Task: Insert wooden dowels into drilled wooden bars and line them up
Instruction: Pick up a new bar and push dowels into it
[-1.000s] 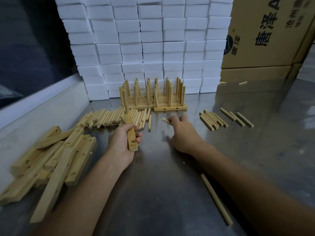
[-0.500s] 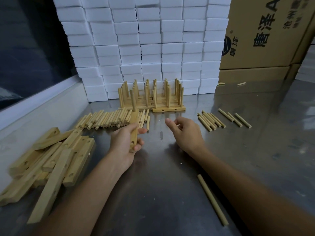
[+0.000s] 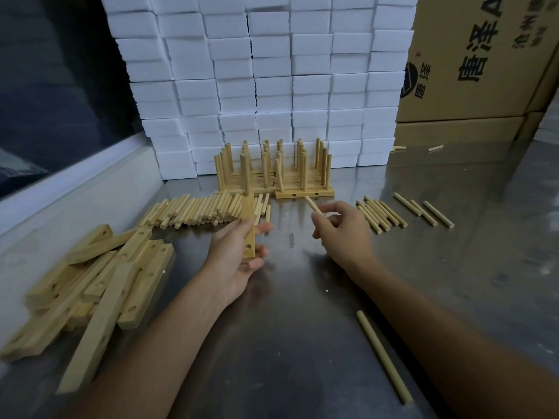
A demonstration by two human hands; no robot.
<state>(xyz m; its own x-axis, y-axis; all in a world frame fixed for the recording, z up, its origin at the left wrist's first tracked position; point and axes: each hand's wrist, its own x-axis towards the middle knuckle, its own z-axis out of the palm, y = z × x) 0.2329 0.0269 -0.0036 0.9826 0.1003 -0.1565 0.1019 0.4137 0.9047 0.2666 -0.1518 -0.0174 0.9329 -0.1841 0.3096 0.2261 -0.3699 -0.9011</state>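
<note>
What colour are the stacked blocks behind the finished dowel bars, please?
Plain white, with no pattern; the stacked blocks show in the head view.

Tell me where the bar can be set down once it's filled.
Bare steel table lies near, between the loose bars and the long dowel. Far right past the three dowels is also free. Crowded: dowel heap, finished racks.

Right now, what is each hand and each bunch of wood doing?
Left hand: holds a bar.
Bar: one dowel already standing in it.
Right hand: pinches a loose dowel.
Finished bars: lined up, dowels upright.
Dowel pile: lying flat.
Empty bars: heaped, holes unfilled.
</note>
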